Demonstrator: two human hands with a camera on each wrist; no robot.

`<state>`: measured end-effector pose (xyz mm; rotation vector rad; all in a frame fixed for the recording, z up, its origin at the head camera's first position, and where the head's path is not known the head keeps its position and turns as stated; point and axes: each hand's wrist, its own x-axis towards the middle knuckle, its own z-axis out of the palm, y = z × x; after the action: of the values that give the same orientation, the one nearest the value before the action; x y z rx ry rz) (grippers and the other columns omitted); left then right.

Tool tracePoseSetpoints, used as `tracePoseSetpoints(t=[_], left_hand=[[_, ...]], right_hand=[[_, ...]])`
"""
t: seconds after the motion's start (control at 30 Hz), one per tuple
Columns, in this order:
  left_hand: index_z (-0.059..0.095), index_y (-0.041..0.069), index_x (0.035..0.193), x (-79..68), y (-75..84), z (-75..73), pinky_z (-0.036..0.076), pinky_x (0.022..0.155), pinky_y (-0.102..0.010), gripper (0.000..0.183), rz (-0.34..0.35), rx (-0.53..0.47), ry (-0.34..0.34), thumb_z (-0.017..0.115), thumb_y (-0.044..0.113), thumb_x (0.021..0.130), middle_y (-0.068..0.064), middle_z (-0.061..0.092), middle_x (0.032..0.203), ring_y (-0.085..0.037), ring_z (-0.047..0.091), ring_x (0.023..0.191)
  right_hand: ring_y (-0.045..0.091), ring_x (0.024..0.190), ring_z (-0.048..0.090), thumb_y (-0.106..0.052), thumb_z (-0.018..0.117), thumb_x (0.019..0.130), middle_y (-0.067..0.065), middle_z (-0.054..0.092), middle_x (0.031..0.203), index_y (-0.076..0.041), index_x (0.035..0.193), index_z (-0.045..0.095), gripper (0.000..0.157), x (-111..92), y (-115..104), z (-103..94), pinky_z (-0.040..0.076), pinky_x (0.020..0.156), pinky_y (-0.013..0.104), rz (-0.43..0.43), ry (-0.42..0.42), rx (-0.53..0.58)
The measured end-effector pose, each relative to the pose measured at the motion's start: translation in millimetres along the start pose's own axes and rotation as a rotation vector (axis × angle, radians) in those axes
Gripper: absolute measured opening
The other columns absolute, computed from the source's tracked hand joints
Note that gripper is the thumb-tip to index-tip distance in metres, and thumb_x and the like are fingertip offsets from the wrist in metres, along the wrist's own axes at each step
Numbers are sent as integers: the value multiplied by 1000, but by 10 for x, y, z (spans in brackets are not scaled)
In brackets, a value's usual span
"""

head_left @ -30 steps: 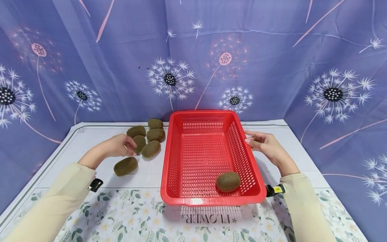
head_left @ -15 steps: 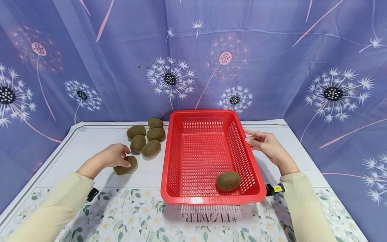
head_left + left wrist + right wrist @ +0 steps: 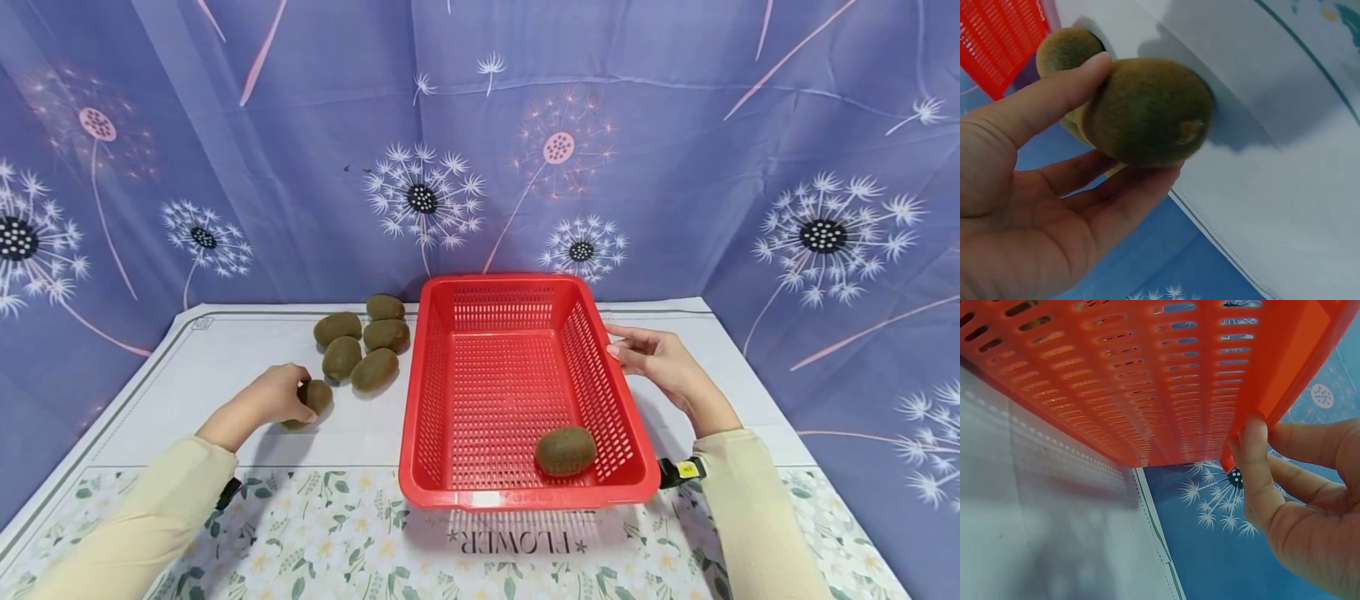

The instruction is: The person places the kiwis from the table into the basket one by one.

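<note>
While the left hand [image 3: 272,395] pinches one brown kiwi [image 3: 318,396] between its thumb and fingers, the right hand [image 3: 663,362] pinches the right rim of a red perforated basket [image 3: 555,497]. So the left grip is narrowed round the fruit, and the right one is narrow on the plastic lip. The held kiwi is left of the basket, nearest the person among the fruit on that side; whether it touches the surface [image 3: 202,375] or is lifted, I cannot tell. Just beyond it, five loose kiwis [image 3: 375,371] sit bunched together beside the basket's left side. Another, the basket kiwi [image 3: 566,451], lies on its side inside, near the front right corner. Behind everything hangs a blue dandelion-print cloth [image 3: 300,125].
</note>
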<state>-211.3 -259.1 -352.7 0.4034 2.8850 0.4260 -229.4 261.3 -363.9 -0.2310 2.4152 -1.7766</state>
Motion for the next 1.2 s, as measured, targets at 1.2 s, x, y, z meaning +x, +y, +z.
tracePoseSetpoints(t=[1.2], left_hand=[[52, -18, 119, 169, 186, -573, 56, 75, -34, 55, -38, -460, -132, 75, 17, 83, -11, 65, 91, -16, 65, 79]], right_hand=[[10, 82, 67, -11, 59, 96, -2, 65, 93, 5, 142, 40, 53, 3, 20, 1, 55, 79, 27, -18, -21, 50]])
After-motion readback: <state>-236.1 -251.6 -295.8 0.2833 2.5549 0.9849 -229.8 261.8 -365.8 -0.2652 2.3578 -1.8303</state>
